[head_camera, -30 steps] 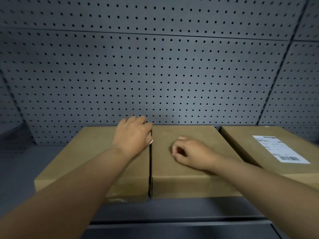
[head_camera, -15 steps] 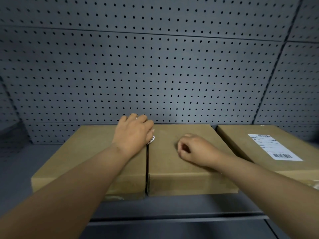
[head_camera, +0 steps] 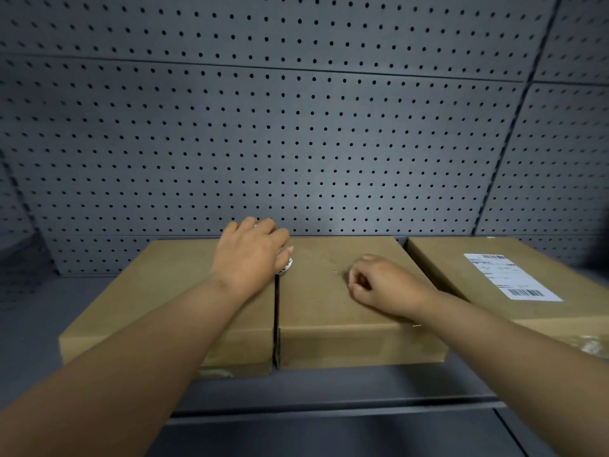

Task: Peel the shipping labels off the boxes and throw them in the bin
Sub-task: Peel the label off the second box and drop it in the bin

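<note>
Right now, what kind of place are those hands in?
Probably a stockroom or packing area. A grey pegboard wall stands behind a shelf holding three plain cardboard boxes in a row, and the right box carries a shipping label with barcodes.

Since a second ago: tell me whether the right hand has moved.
Yes. The right hand has slid rightward across the middle box, away from that box's left edge.

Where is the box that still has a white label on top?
In the head view, the labelled box sits at the far right of the row on the shelf, just right of the middle box where the right hand rests, against the pegboard wall.
</note>
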`<state>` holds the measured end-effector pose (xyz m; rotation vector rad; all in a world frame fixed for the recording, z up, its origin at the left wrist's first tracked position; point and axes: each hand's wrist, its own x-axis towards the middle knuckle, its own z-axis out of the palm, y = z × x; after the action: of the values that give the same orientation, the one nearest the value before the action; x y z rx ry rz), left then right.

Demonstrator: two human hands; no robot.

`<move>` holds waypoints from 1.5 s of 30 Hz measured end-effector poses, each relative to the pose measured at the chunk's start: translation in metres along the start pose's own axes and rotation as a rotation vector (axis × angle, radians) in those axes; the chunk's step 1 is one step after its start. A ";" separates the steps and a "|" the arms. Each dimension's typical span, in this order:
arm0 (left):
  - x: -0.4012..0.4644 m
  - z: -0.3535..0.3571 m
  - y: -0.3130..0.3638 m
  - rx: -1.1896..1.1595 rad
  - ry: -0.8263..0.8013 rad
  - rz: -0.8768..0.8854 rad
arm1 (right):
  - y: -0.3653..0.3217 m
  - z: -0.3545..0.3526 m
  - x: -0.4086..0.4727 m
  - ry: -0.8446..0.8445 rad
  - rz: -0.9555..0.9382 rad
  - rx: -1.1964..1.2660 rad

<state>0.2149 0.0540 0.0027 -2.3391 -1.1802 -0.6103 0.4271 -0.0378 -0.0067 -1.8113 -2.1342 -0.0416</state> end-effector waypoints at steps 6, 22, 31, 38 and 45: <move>0.000 0.000 0.004 -0.001 0.009 -0.006 | -0.042 0.023 -0.001 -0.007 -0.186 0.071; -0.003 0.004 0.007 -0.014 -0.012 -0.034 | -0.046 0.026 0.006 -0.012 -0.218 0.077; -0.008 0.005 -0.006 -0.004 -0.012 -0.055 | 0.002 0.020 0.056 0.001 0.221 -0.068; -0.003 0.005 -0.006 -0.015 0.011 -0.081 | -0.037 0.046 0.080 0.024 -0.042 0.028; -0.004 0.004 -0.022 -0.035 -0.012 -0.131 | -0.025 0.041 0.083 0.054 0.206 -0.070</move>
<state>0.1952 0.0660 0.0013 -2.3107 -1.3466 -0.6673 0.3824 0.0465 -0.0177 -2.0362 -1.9220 -0.1147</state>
